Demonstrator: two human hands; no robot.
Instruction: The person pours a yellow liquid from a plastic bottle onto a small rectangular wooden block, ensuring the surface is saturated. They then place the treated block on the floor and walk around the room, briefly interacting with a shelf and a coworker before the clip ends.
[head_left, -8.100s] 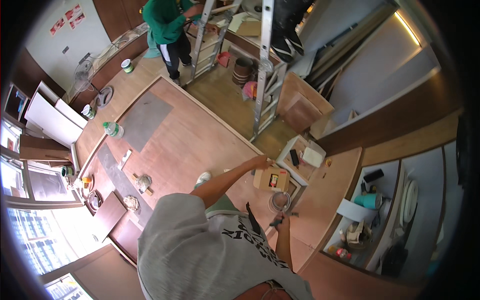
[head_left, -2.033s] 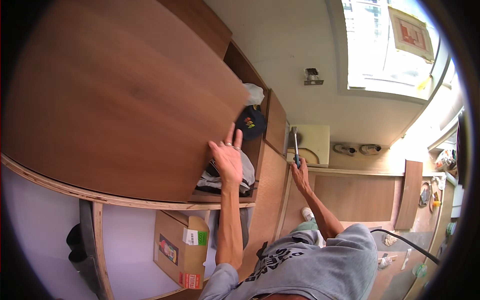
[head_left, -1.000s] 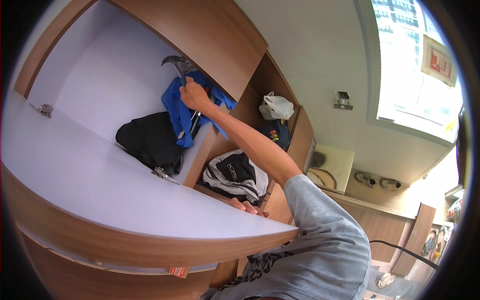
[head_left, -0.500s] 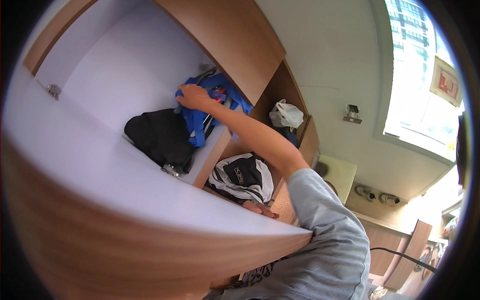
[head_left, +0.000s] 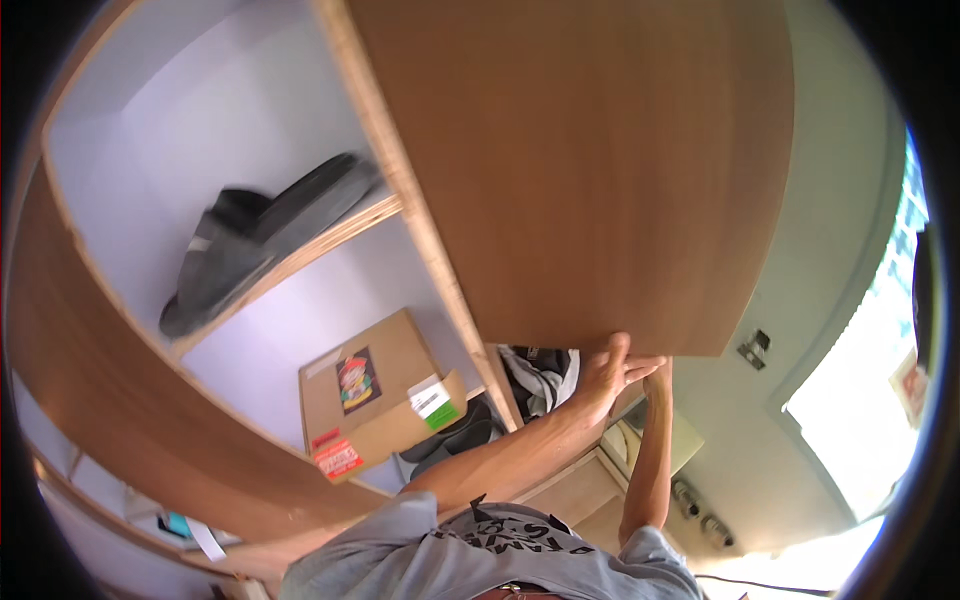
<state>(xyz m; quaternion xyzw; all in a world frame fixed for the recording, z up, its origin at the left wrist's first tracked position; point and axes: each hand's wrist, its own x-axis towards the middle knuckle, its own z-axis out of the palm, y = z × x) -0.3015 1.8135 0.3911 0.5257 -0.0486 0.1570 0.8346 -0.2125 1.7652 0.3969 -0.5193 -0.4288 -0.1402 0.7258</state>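
A big brown wooden cupboard door (head_left: 600, 170) fills the upper right. My left hand (head_left: 606, 376) presses against its lower edge, fingers together around the corner. My right hand (head_left: 657, 374) reaches up just behind it to the same edge and is mostly hidden by the left hand, so whether it holds anything is unclear. Behind the hands, a grey and black bundle of clothes (head_left: 543, 368) lies in a compartment.
The open cupboard has white inner walls. A pair of black sandals (head_left: 250, 245) lies on the upper shelf (head_left: 340, 232). Below stand a cardboard box (head_left: 385, 400) and a dark shoe (head_left: 450, 440). A bright window (head_left: 870, 420) and a small wall bracket (head_left: 750, 348) are at right.
My left hand has left the blue cloth in the upper compartment and now sits at the door's lower edge beside my right hand. The view has swung to the sandals and box.
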